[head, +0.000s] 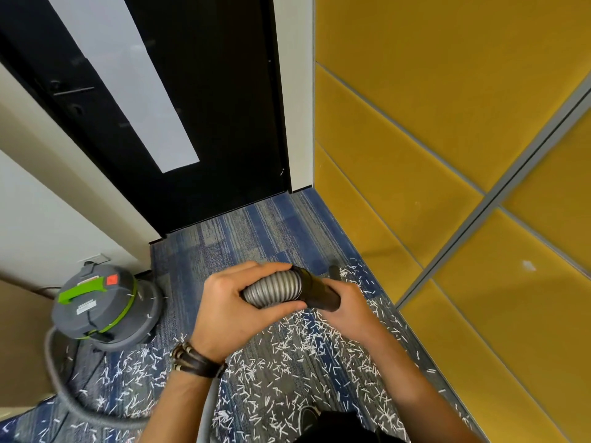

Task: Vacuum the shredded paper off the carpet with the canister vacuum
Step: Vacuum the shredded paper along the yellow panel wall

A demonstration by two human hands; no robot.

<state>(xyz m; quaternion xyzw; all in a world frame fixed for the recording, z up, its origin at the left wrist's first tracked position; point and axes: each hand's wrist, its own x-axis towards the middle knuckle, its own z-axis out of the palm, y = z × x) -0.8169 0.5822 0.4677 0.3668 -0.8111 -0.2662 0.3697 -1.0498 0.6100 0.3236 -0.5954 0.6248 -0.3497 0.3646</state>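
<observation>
1. The left hand reaches in from the bottom centre with its back turned up, and its fingers are curled closed around the ribbed grey corrugated hose, thumb beneath and knuckles on top.
2. A dark braided leather bracelet circles the left wrist.
3. The right hand comes in from the lower right, forearm angled up toward the centre, and it is wrapped closed around the smooth black plastic hose cuff where the grey hose joins it.
4. The two hands sit just beside each other on the hose, the left on the ribbed part and the right on the black part.
5. The black nozzle tip shows just beyond the right hand, pointing toward the yellow padded fabric wall panels; whether it touches the floor cannot be told.
6. White shredded paper strips lie scattered over the blue-and-grey striped carpet, thick beneath the arms and thinner toward the black door.
7. The round grey canister vacuum with a green handle and trim stands on the carpet at the left, near the white wall, and the grey hose loops from it along the floor.
</observation>
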